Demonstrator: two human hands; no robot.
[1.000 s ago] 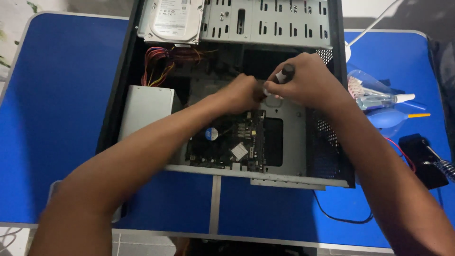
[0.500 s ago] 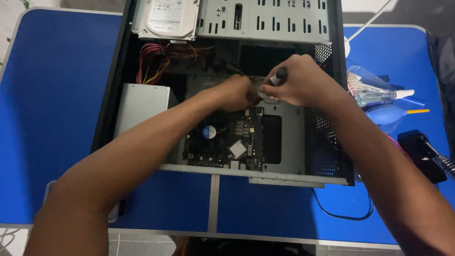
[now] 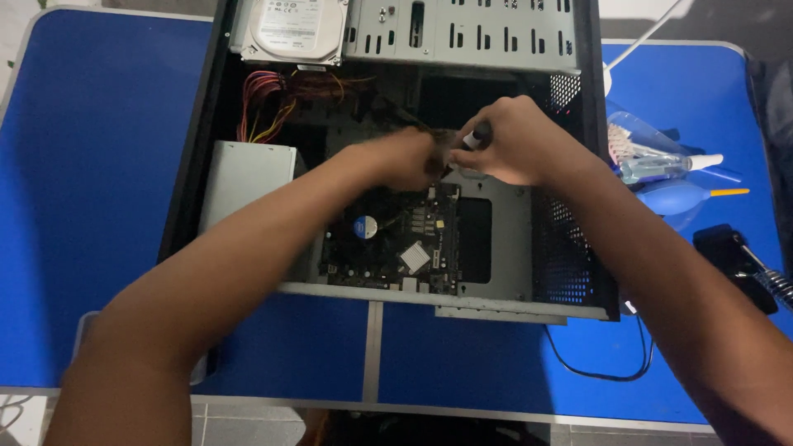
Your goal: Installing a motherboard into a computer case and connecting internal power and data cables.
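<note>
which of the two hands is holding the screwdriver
The right hand: it grips the black-handled screwdriver above the motherboard. The left hand is beside the tool's tip, and whether it holds anything is too blurred to tell.

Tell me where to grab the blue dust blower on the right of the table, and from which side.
Grip the dust blower around its round blue bulb, coming from above and from the near side. The bulb is its widest exposed part; the far side is crowded by the clear bottle and brush in a plastic bag. The yellow nozzle is too thin.
</note>
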